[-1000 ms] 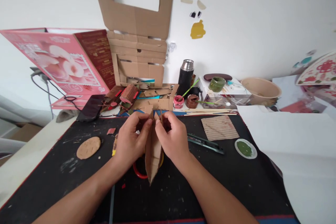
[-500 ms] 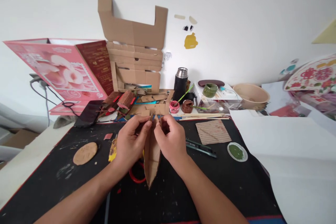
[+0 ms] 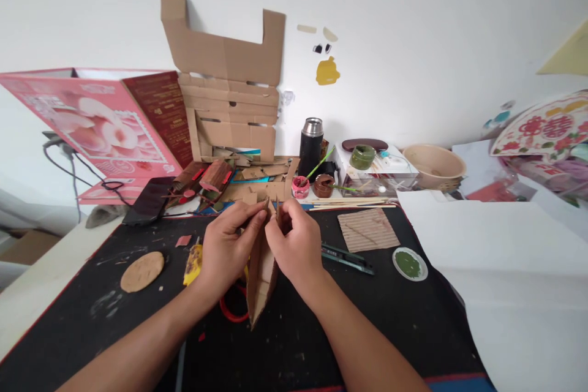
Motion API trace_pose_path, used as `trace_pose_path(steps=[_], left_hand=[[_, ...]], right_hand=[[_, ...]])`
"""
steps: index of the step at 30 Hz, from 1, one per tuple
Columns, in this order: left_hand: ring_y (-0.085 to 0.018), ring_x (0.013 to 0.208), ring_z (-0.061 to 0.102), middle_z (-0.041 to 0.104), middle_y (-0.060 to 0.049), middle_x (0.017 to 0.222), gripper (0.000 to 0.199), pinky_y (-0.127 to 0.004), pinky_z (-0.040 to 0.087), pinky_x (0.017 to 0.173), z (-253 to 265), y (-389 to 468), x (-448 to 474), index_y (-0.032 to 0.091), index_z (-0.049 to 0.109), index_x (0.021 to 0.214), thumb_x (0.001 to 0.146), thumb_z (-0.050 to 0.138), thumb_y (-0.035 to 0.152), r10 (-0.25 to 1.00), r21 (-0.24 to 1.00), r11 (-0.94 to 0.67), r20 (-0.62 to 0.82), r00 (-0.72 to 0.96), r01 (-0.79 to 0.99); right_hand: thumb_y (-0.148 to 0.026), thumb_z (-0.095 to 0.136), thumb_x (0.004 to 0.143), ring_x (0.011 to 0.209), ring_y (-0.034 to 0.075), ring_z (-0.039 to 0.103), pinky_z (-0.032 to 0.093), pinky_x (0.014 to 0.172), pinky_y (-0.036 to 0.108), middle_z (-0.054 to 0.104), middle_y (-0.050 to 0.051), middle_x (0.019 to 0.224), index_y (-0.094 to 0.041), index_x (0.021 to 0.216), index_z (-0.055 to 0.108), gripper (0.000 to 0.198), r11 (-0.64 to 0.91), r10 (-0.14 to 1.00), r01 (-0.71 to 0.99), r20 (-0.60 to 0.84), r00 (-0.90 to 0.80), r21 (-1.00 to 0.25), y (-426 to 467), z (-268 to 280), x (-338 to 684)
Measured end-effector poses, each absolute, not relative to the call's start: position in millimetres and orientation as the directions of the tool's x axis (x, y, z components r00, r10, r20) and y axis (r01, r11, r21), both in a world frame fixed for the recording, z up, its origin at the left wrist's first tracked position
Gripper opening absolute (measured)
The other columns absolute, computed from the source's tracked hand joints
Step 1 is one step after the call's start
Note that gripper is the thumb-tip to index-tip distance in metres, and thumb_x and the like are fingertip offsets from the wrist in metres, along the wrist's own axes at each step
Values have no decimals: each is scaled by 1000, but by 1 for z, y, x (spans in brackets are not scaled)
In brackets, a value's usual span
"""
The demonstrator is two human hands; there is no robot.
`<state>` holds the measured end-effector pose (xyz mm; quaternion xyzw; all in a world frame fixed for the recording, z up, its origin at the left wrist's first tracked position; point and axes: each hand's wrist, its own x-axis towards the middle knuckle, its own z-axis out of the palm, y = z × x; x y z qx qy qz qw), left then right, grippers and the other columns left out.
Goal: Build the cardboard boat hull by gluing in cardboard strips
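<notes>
A narrow, boat-shaped piece of folded cardboard points toward me, its near end tapering to a tip. My left hand pinches its far left wall between thumb and fingers. On the opposite side my right hand grips the far right wall the same way. The far end is partly hidden by my fingers. Beneath the cardboard and my left hand lie red-handled scissors, mostly covered. A yellow tube is left of my left wrist, and a green utility knife lies right of my right hand.
On the black mat are a round tan disc, corrugated cardboard and a lid of green paint. Behind stand paint jars, a black thermos, cardboard scraps and a pink box. A phone lies at left.
The whole view has shifted slightly, with the background sliding left. The cardboard's near tip has swung a little left and its walls look tilted. Both hands keep their pinch on it.
</notes>
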<state>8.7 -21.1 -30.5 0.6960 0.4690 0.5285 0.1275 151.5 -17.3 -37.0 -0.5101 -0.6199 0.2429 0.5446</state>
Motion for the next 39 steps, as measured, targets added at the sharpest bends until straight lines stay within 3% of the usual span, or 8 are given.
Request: trace_pose_path(steps=[39], left_hand=[[-16, 81, 69, 77, -2, 87, 24, -26, 57, 75, -37, -28, 8, 23, 85, 116, 98, 69, 17, 774, 673, -543, 633, -12, 502]], right_hand=[[-31, 59, 83, 61, 18, 52, 36, 62, 29, 55, -5, 66, -27, 77, 44, 17, 336, 918, 377, 390, 77, -863, -21, -40, 147]])
